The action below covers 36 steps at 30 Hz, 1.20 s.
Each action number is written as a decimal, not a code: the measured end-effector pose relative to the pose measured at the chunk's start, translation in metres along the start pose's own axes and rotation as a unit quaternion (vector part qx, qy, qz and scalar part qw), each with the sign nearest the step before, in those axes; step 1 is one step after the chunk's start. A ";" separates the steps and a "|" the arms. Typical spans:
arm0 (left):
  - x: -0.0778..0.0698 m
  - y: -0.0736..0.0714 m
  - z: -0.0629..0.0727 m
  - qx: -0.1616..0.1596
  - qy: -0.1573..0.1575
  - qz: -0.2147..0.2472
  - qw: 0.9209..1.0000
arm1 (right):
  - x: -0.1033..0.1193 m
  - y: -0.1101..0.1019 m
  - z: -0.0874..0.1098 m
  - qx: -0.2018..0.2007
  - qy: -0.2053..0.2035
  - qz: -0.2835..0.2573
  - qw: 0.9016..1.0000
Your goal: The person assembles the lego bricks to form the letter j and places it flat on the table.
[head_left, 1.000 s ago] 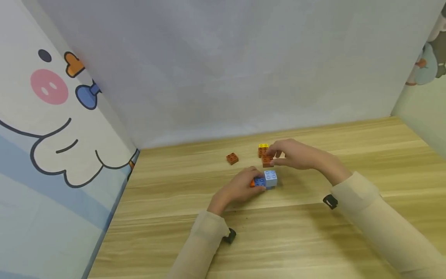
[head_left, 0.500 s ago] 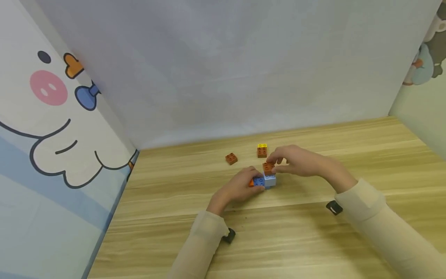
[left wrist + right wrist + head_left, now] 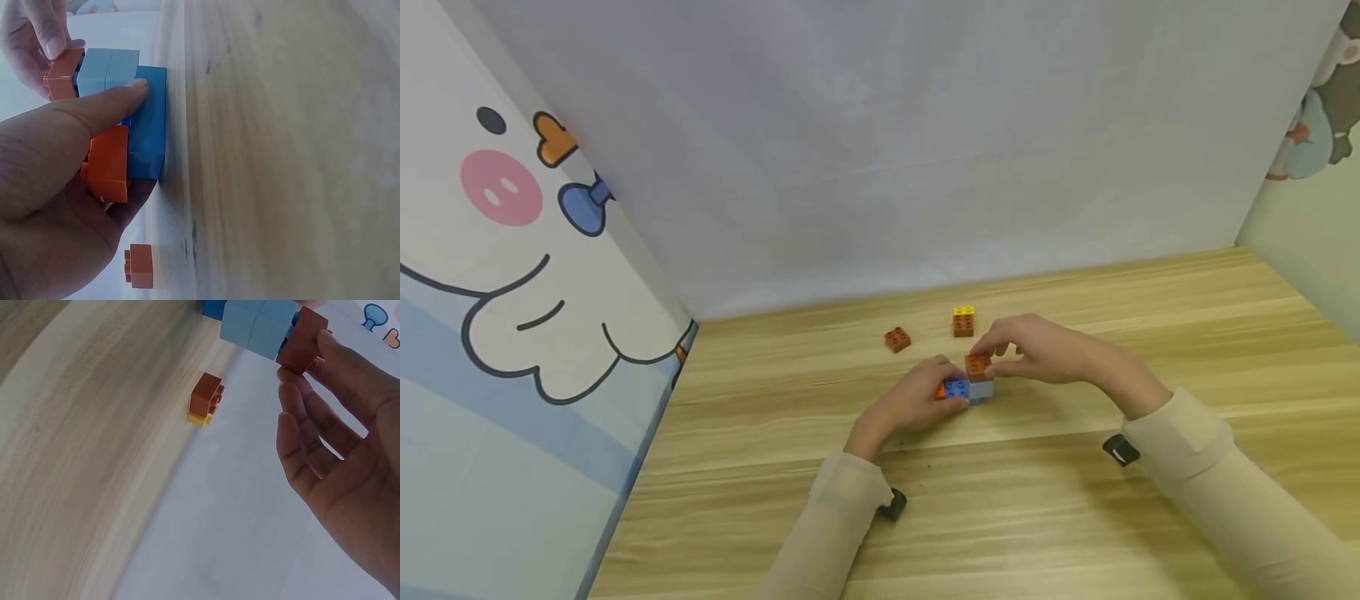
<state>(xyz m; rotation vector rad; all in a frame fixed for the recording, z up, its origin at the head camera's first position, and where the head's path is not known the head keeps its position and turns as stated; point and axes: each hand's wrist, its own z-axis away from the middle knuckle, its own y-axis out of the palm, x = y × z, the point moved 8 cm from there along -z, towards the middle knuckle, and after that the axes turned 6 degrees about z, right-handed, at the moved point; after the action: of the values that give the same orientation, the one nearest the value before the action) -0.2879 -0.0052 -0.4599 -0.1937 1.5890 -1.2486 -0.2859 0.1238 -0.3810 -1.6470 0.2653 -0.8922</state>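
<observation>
My left hand (image 3: 913, 402) grips a long blue brick (image 3: 150, 125) low at the table, thumb along its side. An orange brick (image 3: 109, 165) is mounted on the blue one, partly inside the palm. Two light blue bricks (image 3: 103, 72) are stacked on the blue brick's other end. Between thumb and fingertips, my right hand (image 3: 1045, 350) pinches a reddish-brown brick (image 3: 303, 342) on top of that stack. It leans slightly, and light blue studs show at the seam in the right wrist view.
Behind the stack on the wooden table (image 3: 1000, 517) stands a brown brick with a yellow one (image 3: 964, 311) joined to it. Another loose brown brick (image 3: 897, 339) lies to their left. A pale curtain (image 3: 925, 167) hangs along the table's back edge.
My right hand has brought the brown brick from beside the yellow-and-brown pair toward me and down onto the light blue stack. My left hand keeps its grip on the blue brick.
</observation>
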 end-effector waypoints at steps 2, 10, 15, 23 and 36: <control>0.000 0.000 0.000 -0.001 0.001 0.000 1.000 | 0.000 0.000 0.001 -0.002 -0.003 0.000 1.000; 0.000 0.001 0.000 0.000 0.006 0.001 1.000 | -0.007 0.005 0.000 -0.009 0.012 -0.003 1.000; 0.001 0.001 0.000 0.000 0.003 0.003 1.000 | -0.009 0.007 0.000 -0.009 0.024 -0.010 1.000; 0.001 0.001 0.000 0.000 0.000 0.006 1.000 | -0.007 0.006 0.001 -0.010 0.025 -0.004 1.000; 0.001 0.002 -0.002 -0.002 0.007 -0.002 1.000 | -0.007 0.007 0.003 -0.026 0.016 -0.005 1.000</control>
<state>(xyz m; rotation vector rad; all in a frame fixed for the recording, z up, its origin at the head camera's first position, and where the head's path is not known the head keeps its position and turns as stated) -0.2888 -0.0042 -0.4622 -0.1909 1.6046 -1.2513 -0.2869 0.1284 -0.3904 -1.6848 0.3062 -0.9262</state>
